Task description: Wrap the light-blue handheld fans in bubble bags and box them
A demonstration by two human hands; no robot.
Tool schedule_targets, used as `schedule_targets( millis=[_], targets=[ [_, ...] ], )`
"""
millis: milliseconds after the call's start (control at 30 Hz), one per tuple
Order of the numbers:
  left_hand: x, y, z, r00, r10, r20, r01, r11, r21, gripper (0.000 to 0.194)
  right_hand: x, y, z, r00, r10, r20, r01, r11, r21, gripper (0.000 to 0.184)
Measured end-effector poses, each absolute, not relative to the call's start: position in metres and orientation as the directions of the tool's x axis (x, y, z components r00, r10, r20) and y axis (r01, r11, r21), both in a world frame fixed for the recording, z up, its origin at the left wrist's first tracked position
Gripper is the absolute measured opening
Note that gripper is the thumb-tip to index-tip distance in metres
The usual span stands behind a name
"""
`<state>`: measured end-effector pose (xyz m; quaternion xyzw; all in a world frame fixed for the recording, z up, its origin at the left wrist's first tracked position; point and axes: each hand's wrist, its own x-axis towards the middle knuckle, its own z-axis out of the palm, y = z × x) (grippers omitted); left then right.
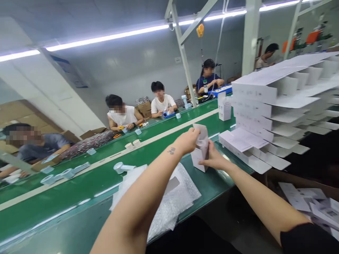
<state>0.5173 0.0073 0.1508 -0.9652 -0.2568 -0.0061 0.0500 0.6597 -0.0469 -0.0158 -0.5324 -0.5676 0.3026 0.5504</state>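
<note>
A small white carton (pixel 198 158) stands upright on the green work surface, its top flap raised. My right hand (pixel 215 158) grips it from the right side, thumb low on the front and fingers around the edge. At the carton's open top, my left hand (pixel 187 140) is closed, its fingers bent in at the mouth. Whatever those fingers pinch is hidden. Below my left forearm lies a pile of clear bubble wrap bags (pixel 182 190). A light blue plastic part (pixel 123 167) with a round head rests just beyond the bags.
Stacked open white cartons (pixel 254 95) rise on the right, and another upright carton (pixel 225 108) stands behind. A green conveyor belt (pixel 106 176) carries blue and cream parts. Several co-workers (pixel 162 104) sit across it. Loose cartons fill a box (pixel 315 201) at lower right.
</note>
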Motion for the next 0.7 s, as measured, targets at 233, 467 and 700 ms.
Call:
schedule_targets(
  millis=[233,467,700],
  targets=[
    [0.484,0.003,0.107,0.872,0.475,0.121,0.481,-0.876,-0.032,0.032,0.643,-0.023,-0.016,0.057,0.969,0.24,0.118,0.232,-0.966,0.088],
    [0.404,0.092,0.136,0.752,0.659,-0.001,0.632,-0.721,0.283,0.06,0.621,0.061,0.02,-0.125,0.953,0.277,0.235,0.3,-0.925,0.093],
    [0.266,0.194,0.09,-0.035,0.995,0.091,0.922,-0.003,0.387,0.051,0.581,0.169,0.038,-0.202,0.911,0.36,0.115,0.387,-0.915,0.128]
  ],
)
